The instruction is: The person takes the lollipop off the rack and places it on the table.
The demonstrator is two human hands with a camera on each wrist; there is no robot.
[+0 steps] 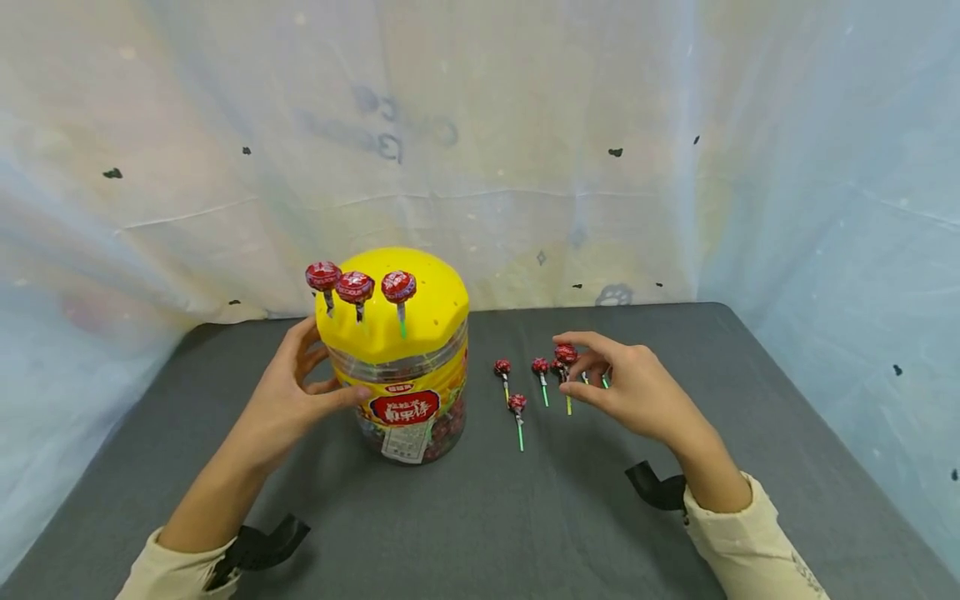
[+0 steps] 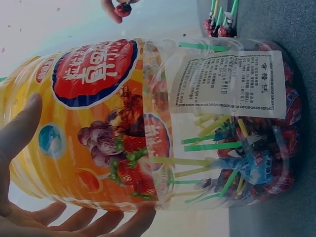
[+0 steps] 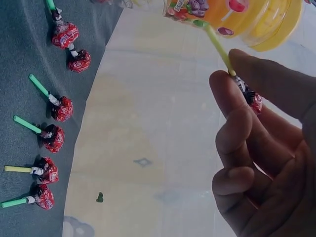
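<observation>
A clear plastic candy jar (image 1: 416, 408) with a yellow lid (image 1: 431, 287) stands upright. My left hand (image 1: 292, 392) grips its left side, the thumb on the front label and the fingers round the back. Three red-wrapped lollipops stand in the lid, one of them the right-hand lollipop (image 1: 399, 287). Lollipops with green and yellow sticks show through the jar's wall (image 2: 224, 148). My right hand (image 1: 637, 383) is raised to the right of the jar. Between thumb and forefinger it pinches a lollipop (image 3: 255, 102) near the top of its yellow stick, which slants toward the jar.
Several lollipops, among them a green-stick lollipop (image 1: 517, 404), lie on the grey tabletop (image 1: 450, 525) right of the jar, partly below my right hand. A pale patterned curtain (image 1: 525, 167) hangs behind the table. Black straps (image 1: 266, 546) dangle at both wrists.
</observation>
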